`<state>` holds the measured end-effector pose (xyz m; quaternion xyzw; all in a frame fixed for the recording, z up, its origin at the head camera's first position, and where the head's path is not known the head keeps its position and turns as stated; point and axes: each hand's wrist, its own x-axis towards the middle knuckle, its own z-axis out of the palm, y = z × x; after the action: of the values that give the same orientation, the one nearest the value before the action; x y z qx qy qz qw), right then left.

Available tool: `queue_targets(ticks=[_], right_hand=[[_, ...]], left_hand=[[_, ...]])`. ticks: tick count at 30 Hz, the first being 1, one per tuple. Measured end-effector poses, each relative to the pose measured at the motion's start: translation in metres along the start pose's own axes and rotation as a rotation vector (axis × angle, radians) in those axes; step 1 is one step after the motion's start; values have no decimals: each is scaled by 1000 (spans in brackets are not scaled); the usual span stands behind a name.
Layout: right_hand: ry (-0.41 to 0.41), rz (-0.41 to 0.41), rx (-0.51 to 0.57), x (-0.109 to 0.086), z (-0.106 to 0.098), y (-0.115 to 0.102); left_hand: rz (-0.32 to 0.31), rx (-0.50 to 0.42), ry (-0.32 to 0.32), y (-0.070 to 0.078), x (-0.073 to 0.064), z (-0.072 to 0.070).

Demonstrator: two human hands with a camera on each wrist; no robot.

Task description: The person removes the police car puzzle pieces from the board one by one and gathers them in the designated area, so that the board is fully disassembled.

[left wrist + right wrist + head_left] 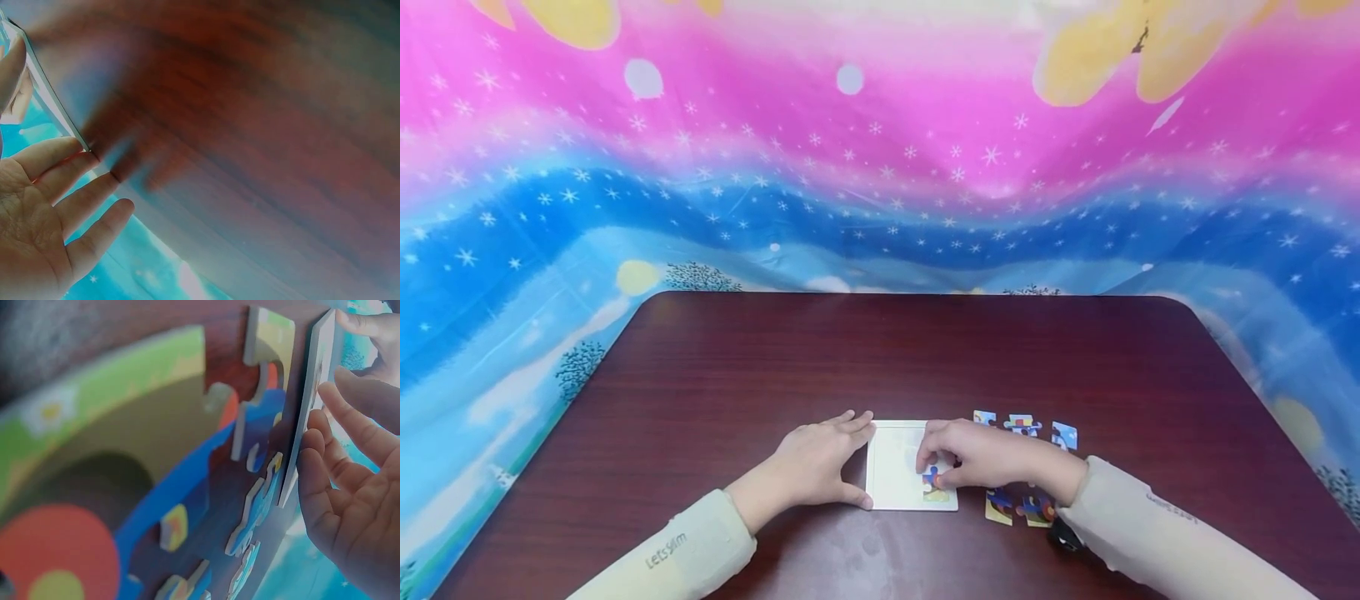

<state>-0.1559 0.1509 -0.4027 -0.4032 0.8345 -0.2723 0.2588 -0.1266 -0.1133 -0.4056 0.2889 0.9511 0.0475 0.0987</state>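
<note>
A white puzzle board (895, 467) with a raised rim lies flat on the table. At its lower right corner is a jigsaw piece (936, 493) in blue, red and yellow. My right hand (977, 454) is over the board's right side, thumb and curved fingers pinching the upper part of that piece. In the right wrist view the fingertips (315, 434) meet the board's face, and the piece itself is hidden. My left hand (820, 462) spreads along the board's left edge, thumb at the lower corner and fingers at the upper one, steadying it.
Several loose jigsaw pieces (1022, 425) lie right of the board, some under my right forearm. Nearest the right wrist camera is a large piece with a white flower (50, 412). The dark red wooden table (775, 358) ends at a colourful curtain (880, 192).
</note>
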Motion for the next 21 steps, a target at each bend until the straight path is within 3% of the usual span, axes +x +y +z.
queue_targets(ticks=[21], right_hand=[[-6,20,25,1,0,0]], left_hand=[[10,5,9,-2,1,2]])
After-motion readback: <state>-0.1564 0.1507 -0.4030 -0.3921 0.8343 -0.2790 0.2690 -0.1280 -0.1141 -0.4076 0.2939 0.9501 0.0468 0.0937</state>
